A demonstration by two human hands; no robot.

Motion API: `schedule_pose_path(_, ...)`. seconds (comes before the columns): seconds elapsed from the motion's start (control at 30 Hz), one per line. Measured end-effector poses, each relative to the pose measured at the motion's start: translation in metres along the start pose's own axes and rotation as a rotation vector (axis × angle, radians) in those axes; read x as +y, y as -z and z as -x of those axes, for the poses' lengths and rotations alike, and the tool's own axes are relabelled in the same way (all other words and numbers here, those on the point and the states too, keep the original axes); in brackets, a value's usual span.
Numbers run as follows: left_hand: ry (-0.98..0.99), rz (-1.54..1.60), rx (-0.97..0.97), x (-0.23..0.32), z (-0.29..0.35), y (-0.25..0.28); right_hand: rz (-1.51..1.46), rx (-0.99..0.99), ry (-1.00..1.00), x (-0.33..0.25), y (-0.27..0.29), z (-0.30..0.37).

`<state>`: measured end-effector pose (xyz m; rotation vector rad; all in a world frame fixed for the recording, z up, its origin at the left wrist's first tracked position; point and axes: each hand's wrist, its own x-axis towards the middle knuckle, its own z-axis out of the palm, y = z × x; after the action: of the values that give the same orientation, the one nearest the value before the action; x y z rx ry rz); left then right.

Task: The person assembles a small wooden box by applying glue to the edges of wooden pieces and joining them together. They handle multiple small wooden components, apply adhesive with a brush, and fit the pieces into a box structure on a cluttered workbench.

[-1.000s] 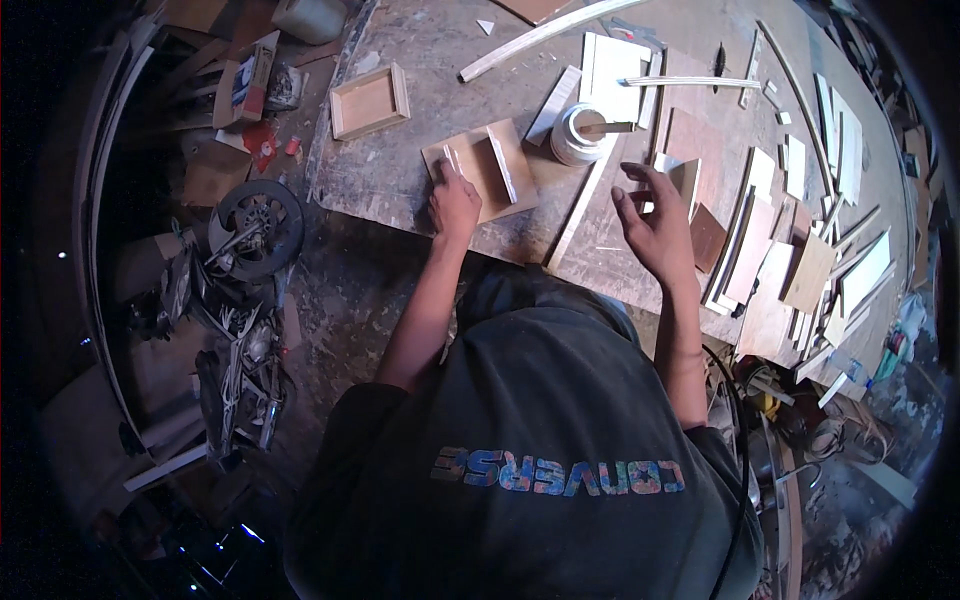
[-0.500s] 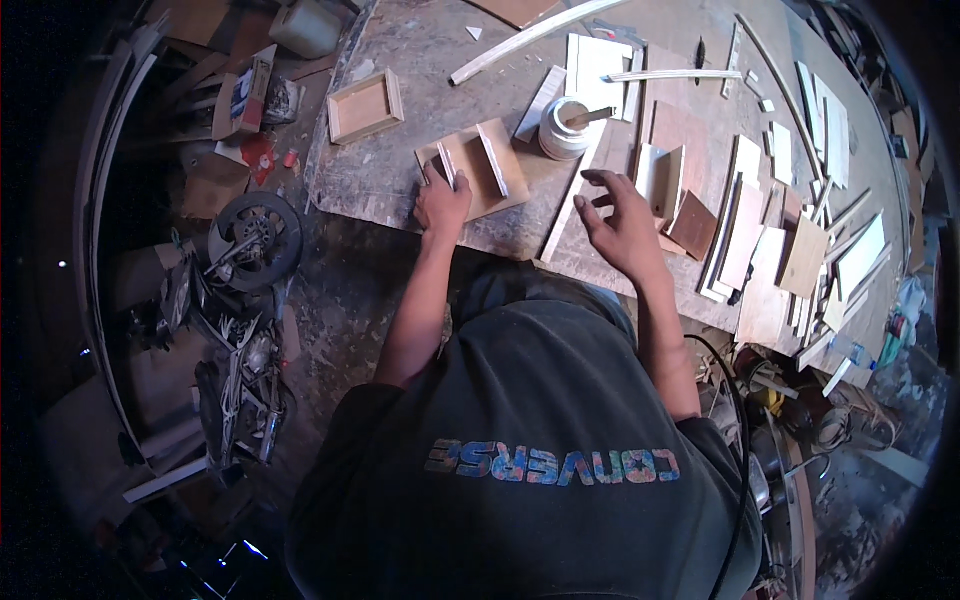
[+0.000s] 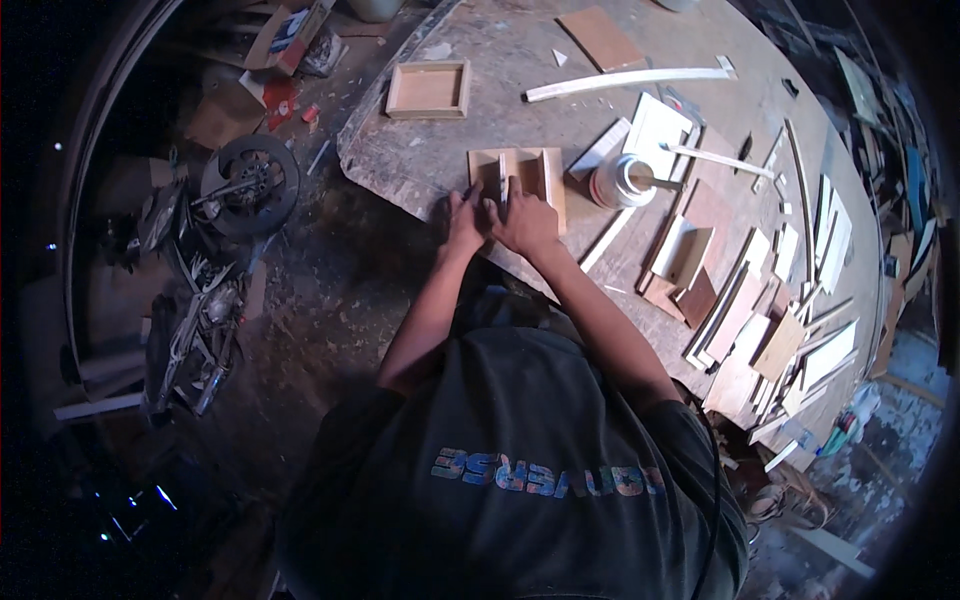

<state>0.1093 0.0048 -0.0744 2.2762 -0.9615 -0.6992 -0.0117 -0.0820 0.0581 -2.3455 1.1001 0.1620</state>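
Observation:
At the bench's near edge lies a flat wooden panel (image 3: 556, 220) with two thin upright wooden strips across it. My left hand (image 3: 465, 222) is closed at the panel's near left corner, its thumb by the left strip (image 3: 503, 170). Against that same strip my right hand (image 3: 527, 220) is closed, index finger along one side and thumb on the other. The right strip (image 3: 547, 175) stands untouched beside my right hand. Both palms face down, hiding the near ends of the panel and the left strip.
Right of the panel stands a paint can (image 3: 622, 182) with a stick in it. A shallow wooden tray (image 3: 466, 88) lies at the far left of the bench (image 3: 400, 165). Several boards and a small open wooden box (image 3: 682, 255) lie rightward. A wheel (image 3: 250, 185) is on the floor.
My right hand, open above the bench before, has come left onto the left strip. My left hand stays at the panel. The whole view has shifted and turned.

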Motion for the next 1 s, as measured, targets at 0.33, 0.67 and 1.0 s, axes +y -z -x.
schedule_pose_path(0.33,0.017,-0.067,-0.16,0.014,0.003,0.021,0.053,-0.08,0.009,0.012,-0.058,-0.055)
schedule_pose_path(0.67,0.034,-0.115,-0.154,0.001,0.0,0.012,0.036,-0.04,0.143,0.03,-0.084,-0.067)
schedule_pose_path(1.0,0.065,-0.127,-0.171,0.01,0.004,0.02,0.077,0.006,0.191,0.031,-0.09,-0.067)
